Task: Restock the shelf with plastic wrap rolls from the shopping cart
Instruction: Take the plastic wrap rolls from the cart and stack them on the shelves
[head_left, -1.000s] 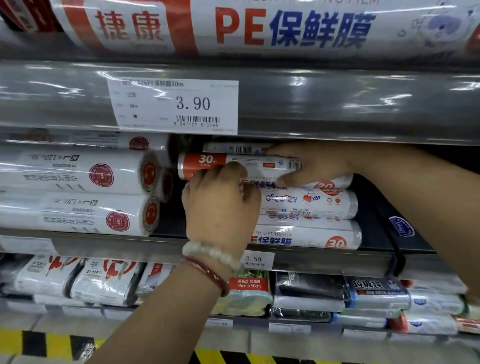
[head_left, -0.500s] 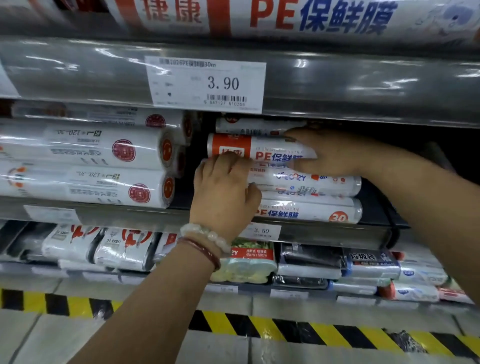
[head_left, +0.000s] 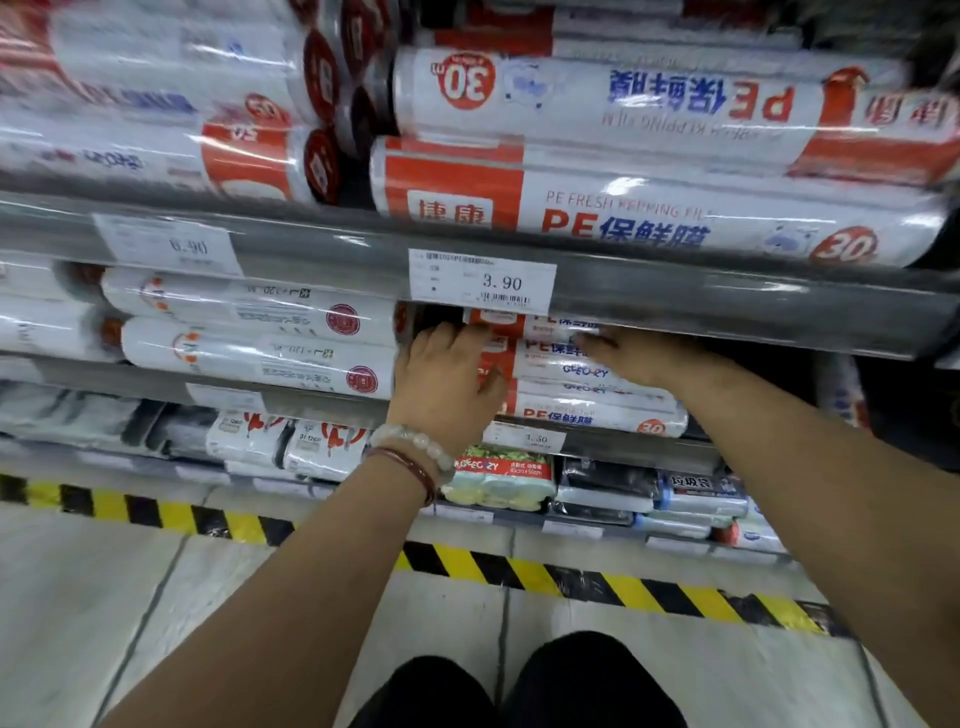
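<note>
Reaching into the middle shelf (head_left: 727, 306), both hands meet a stack of wrap rolls (head_left: 587, 395). Left hand (head_left: 447, 379): fingers spread and only loosely bent, laid over the left ends of the rolls, fingertips at the top roll (head_left: 524, 325); two bracelets (head_left: 415, 452) on the wrist, one pale beads, one dark red. Right hand (head_left: 639, 356): lies flat along the stack from the right, fingers extended leftward, tips touching the top roll just under the shelf lip; motion blur here, so whether the thumb curls beneath the roll cannot be told. Neither hand is seen closing round anything. The top roll sits on the stack, orange band at its left end, tucked directly below the price tag (head_left: 483, 283) reading 3.90. Left of the stack, apart from it, lie longer white rolls (head_left: 260, 332) with red round seals. Upper shelf: large rolls (head_left: 649, 208) marked PE and 30, one upside down. Below: packs of bags (head_left: 498, 478) on the lowest shelf, a second tag (head_left: 535, 439). Floor: yellow-black tape (head_left: 597, 579) along the base; dark trousered knees (head_left: 519, 686) at the bottom edge. No cart in frame.
</note>
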